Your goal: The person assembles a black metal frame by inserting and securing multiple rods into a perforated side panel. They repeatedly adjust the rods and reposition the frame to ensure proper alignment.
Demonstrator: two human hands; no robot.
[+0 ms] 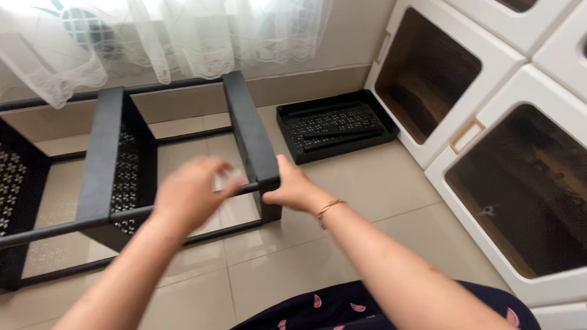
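Hands meet at the near right corner of a black metal shelf frame (111, 158) that stands on the pale tiled floor (291, 276) under a white lace curtain (172, 32). The right hand (293, 188) is wrapped around the frame's right post where the thin front rail joins it, fingers curled behind the post and thumb on the near face; a thin gold bangle (329, 208) sits on that wrist. The left hand (192, 193) is blurred, fingers loosely bent over the front rail just left of the post; whether it actually clasps the rail I cannot tell. Something small and pale shows between its fingertips, too smeared to make out.

The frame has two broad flat black bars running front to back, thin rods along its length, and perforated black side panels with a star-like pattern at the left end and in the middle. A separate black perforated tray (336, 126) with loose black bars in it lies flat on the floor beside the wall, just right of the frame. White storage bins with dark tinted doors (502, 171) are stacked along the right edge. Dark floral fabric (351, 312) covers the person's lap at the bottom.
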